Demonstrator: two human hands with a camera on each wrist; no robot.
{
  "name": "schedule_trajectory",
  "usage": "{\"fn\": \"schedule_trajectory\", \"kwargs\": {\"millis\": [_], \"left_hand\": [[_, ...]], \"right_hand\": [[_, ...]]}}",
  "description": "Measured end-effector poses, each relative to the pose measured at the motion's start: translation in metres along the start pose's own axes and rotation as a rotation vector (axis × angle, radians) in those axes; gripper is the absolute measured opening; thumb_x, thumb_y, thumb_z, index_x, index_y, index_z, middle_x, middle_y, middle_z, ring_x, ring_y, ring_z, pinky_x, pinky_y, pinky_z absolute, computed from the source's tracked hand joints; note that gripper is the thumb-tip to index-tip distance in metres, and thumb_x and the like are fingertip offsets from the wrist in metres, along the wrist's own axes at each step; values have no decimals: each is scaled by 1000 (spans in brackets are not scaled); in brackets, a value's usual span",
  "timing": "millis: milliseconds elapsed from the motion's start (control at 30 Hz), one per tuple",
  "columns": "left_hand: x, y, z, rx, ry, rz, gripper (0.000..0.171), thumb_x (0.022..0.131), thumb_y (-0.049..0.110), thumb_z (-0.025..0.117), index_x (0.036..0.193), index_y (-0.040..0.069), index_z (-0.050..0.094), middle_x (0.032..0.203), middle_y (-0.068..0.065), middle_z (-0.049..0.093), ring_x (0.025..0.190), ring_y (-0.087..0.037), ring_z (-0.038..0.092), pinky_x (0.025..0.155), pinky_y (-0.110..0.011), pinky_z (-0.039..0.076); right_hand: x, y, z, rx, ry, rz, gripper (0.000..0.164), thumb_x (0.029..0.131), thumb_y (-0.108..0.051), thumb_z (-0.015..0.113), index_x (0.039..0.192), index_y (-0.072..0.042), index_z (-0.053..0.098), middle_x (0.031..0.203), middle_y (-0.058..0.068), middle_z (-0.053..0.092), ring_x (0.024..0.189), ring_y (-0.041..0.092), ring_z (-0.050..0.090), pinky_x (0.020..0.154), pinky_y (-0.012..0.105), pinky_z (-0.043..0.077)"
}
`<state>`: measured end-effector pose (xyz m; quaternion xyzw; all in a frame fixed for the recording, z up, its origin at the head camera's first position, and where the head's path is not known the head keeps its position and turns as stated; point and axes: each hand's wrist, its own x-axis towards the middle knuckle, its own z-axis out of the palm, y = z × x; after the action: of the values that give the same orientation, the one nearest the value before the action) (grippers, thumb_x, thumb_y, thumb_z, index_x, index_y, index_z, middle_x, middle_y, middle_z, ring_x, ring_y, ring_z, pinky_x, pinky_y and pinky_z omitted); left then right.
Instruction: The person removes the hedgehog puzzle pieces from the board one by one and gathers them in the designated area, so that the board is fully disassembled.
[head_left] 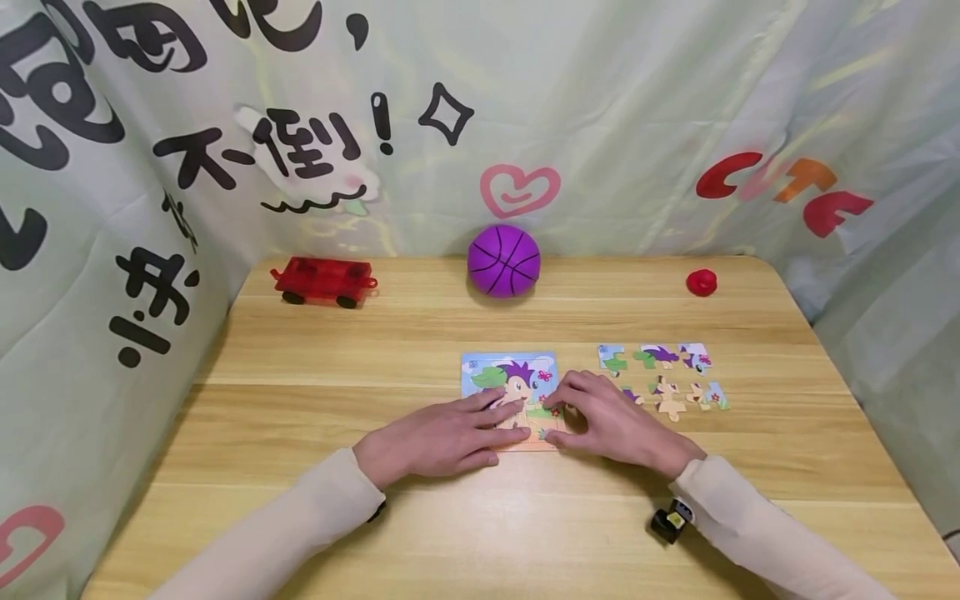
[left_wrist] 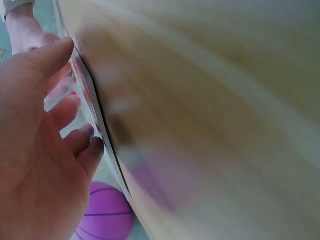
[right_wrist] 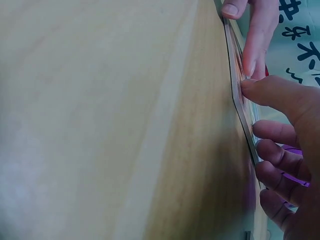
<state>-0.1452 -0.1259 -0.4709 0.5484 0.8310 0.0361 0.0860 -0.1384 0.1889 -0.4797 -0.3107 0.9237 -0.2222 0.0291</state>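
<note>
Hands [head_left: 442, 437] touch puzzle [head_left: 519, 379] — curtain [head_left: 615, 150] reads "不倒!"

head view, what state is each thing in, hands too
puzzle, picture side up, partly covered
loose pieces, in two rows, apart from the puzzle
purple ball, untouched
red toy cart, upright on its wheels
red cap-like thing, untouched
left hand, over the puzzle, fingers spread
right hand, fingers bent at the puzzle's right side
curtain, hanging, creased

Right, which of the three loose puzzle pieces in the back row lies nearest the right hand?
The left piece, blue and green, just beyond the right hand. The middle piece and right piece lie farther off along the row.
</note>
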Motion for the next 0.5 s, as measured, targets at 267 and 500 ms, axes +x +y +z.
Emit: {"fn": "schedule_trajectory", "kwargs": {"millis": [267, 500], "left_hand": [[3, 2, 3, 46, 1, 11, 52, 118, 40, 46, 169, 28, 43, 178, -3, 36, 167, -33, 29, 135, -43, 31], [3, 3, 2, 62, -15, -6, 52, 119, 38, 43, 171, 31, 40, 178, -1, 35, 168, -32, 28, 135, -42, 31]], "right_hand": [[-1, 0, -1, -8, 4, 9, 37, 92, -48, 88, 118, -23, 78, 113, -10, 68, 101, 9, 59, 94, 43, 55], [-2, 0, -3, -11, -11, 10, 37, 91, -51, 88, 115, -25, 78, 110, -13, 65, 99, 7, 56, 90, 40, 52]]}}
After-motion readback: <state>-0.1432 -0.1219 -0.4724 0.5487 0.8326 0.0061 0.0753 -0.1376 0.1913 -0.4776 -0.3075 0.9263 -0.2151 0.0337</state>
